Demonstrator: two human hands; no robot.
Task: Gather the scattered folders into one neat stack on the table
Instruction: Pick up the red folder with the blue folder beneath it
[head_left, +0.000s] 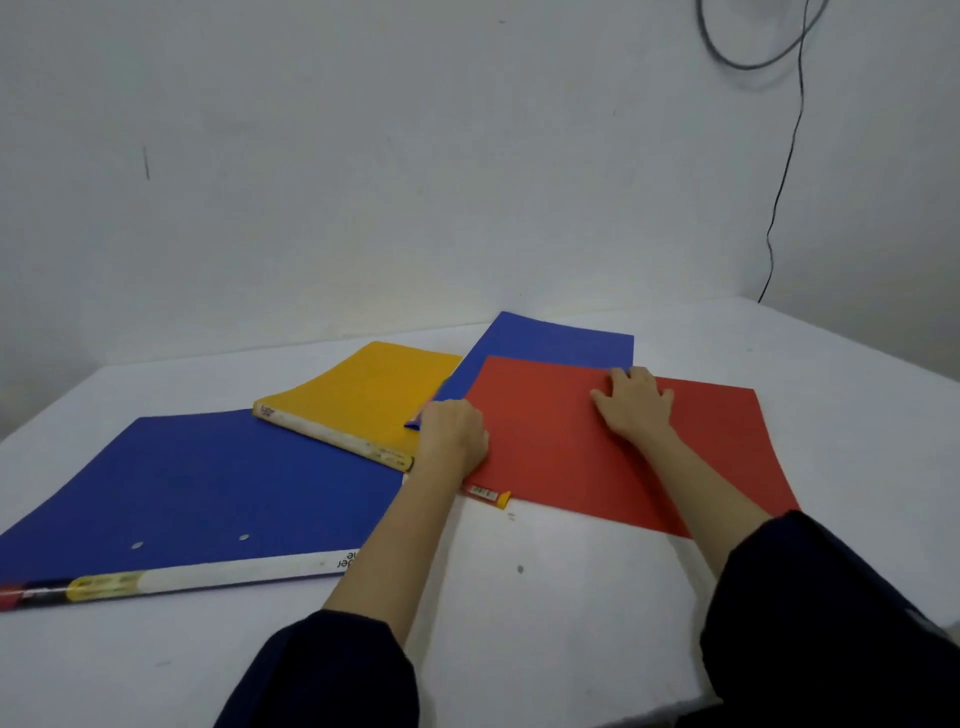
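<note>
White counter (519, 613) is strewn with four folders. Red folder (561, 447) is pressed by the right hand (636, 402), fingers spread flat. Left hand (452, 434) is curled at its edge; grip cannot be told.

The red folder (613, 447) covers most of the far blue folder (550, 343). The left hand (452, 436) hides that folder's near corner. The near blue folder (208, 488) is cut off at the left edge. Spine label text on the yellow folder (363, 395) is illegible. The cable (784, 171) exits the top edge.
</note>
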